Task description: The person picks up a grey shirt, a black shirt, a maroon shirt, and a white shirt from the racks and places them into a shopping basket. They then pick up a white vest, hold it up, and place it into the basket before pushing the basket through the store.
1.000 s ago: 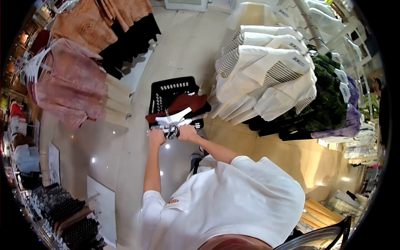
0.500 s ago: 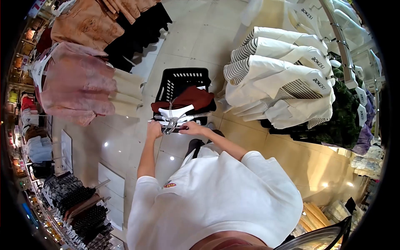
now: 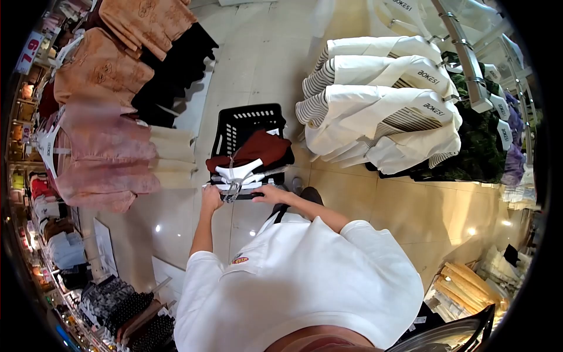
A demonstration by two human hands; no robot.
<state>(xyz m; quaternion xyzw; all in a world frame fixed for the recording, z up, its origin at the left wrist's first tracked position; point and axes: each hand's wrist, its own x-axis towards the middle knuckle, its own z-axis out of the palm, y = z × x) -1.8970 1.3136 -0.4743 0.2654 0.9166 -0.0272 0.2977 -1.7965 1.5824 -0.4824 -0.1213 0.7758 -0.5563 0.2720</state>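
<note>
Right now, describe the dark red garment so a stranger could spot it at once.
On the tiled aisle between the clothes racks stands a black basket. At its near edge, the dark red garment tops a bundle of white hangers. It is the only red piece there.

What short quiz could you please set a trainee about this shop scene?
1. True or false: the left hand and the right hand are both at the hangers.
2. The garment on top of those hangers is: A dark red, B blue, C yellow.
3. Which hand is nearer the white jackets?
Key: 1 true; 2 A; 3 the right hand.
</note>
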